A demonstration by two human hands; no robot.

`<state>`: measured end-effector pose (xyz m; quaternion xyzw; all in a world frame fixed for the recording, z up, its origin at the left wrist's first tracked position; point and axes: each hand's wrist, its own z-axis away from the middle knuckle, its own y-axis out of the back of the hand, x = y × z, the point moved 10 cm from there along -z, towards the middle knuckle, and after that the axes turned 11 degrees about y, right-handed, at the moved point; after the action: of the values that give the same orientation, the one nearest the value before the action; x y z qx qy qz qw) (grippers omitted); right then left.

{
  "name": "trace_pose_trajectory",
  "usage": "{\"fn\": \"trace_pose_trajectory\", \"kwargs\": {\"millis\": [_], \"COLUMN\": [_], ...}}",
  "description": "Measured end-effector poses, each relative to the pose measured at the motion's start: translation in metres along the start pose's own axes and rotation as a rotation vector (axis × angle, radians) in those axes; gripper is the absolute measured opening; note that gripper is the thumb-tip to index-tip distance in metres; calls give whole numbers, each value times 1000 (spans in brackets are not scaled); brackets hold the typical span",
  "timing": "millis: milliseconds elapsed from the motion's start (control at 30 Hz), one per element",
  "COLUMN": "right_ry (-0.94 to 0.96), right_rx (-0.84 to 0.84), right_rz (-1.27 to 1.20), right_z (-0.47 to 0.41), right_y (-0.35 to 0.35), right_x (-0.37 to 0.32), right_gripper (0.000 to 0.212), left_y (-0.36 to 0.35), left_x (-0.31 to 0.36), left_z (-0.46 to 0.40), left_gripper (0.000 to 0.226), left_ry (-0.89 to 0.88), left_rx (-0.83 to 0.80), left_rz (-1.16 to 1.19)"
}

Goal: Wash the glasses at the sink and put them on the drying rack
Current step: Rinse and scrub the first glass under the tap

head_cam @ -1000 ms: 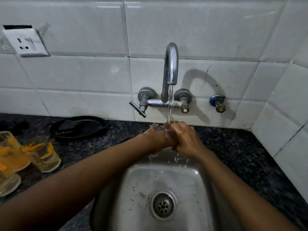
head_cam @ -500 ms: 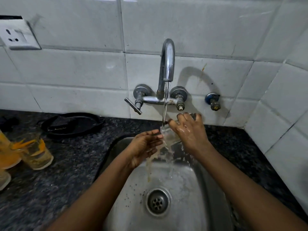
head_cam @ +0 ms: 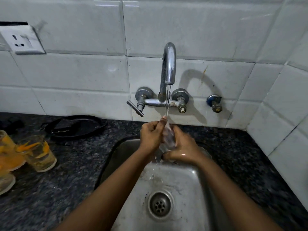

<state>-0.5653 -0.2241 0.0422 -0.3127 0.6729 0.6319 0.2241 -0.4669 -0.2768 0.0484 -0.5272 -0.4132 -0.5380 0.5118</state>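
Head: glass (head_cam: 168,139) between both grips

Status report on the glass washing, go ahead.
Both hands on clear glass under running tap: left hand, right hand. More glasses wait on counter. Nothing blocking.

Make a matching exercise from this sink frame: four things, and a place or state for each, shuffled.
Things:
1. clear glass
2. tap
3. orange-patterned glasses
4. black pan

Places or states:
A. on the counter by the wall, left of the sink
B. running water
C. held between the left hand and the right hand
D. standing at the counter's left edge

Pairs: 1-C, 2-B, 3-D, 4-A
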Motion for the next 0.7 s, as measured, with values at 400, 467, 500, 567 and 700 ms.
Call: {"fn": "trace_pose_trajectory", "kwargs": {"millis": [400, 467, 500, 567, 700], "right_ry": [-33, -27, -11, 31, 189], "right_rx": [18, -36, -46, 1, 132], "right_rz": [-339, -584, -562, -392, 85], "right_z": [1, 1, -1, -7, -22], "right_y": [-5, -5, 0, 13, 40], "right_x": [2, 4, 4, 2, -20], "right_gripper": [66, 48, 44, 51, 60], "left_y": [-13, -17, -19, -24, -62], "left_x": [14, 24, 29, 38, 34], "left_z": [0, 2, 3, 4, 23], "left_gripper": [34, 37, 37, 37, 23], "left_ry": [14, -33, -78, -163, -97], "left_rx": [-117, -194, -217, -281, -772], "left_rz": [-147, -111, -124, -208, -713]}}
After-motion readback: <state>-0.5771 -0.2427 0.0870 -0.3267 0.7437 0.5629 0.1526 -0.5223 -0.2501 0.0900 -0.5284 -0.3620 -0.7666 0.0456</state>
